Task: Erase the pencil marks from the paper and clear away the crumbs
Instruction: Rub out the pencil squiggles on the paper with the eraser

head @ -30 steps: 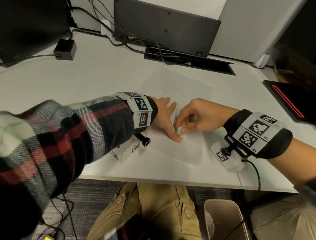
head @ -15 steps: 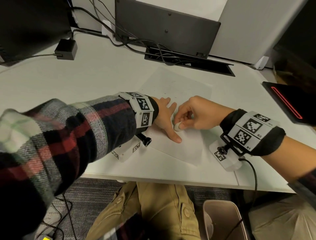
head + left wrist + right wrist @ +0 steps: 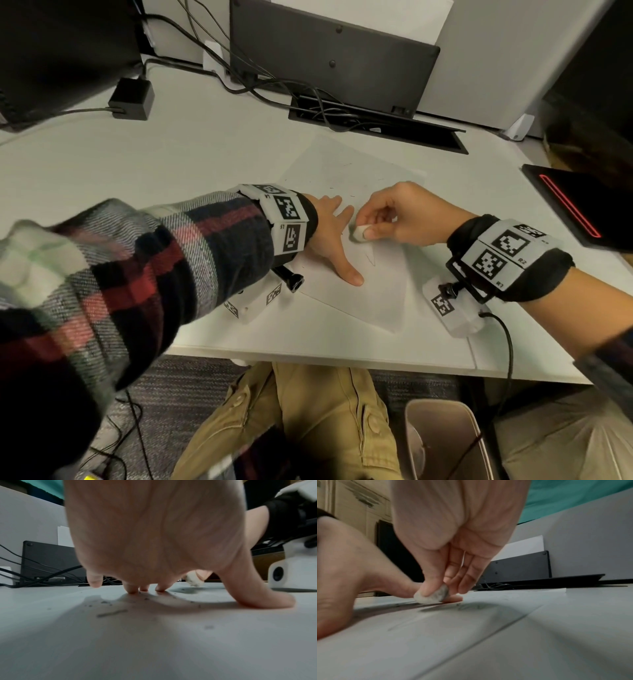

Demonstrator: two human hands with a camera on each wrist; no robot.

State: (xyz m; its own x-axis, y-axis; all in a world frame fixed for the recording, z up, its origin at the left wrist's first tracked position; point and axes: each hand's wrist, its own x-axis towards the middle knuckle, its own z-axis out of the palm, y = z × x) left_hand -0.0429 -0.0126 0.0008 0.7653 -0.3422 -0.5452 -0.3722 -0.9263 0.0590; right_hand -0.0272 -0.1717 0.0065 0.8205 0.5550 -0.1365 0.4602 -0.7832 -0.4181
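Observation:
A white sheet of paper [image 3: 373,287] lies on the desk with faint pencil marks [image 3: 371,260] on it. My left hand [image 3: 330,240] presses flat on the paper, fingers spread and straight. My right hand [image 3: 394,219] pinches a small worn white eraser [image 3: 359,233] between thumb and fingers, its tip on the paper just right of my left index finger. In the right wrist view the eraser [image 3: 431,595] is grey and rounded, touching the sheet. Dark eraser crumbs [image 3: 109,602] lie scattered on the paper near my left fingertips [image 3: 132,589].
A black monitor base [image 3: 329,58] and a cable tray [image 3: 376,126] with wires stand behind the paper. A black power brick [image 3: 132,99] sits at the back left. A dark device with a red line [image 3: 579,205] lies at the right. A bin [image 3: 442,442] stands below the desk edge.
My right hand has slid the eraser away from me along the paper, from beside my left thumb tip up toward my left index finger. My left hand stays pressed in place.

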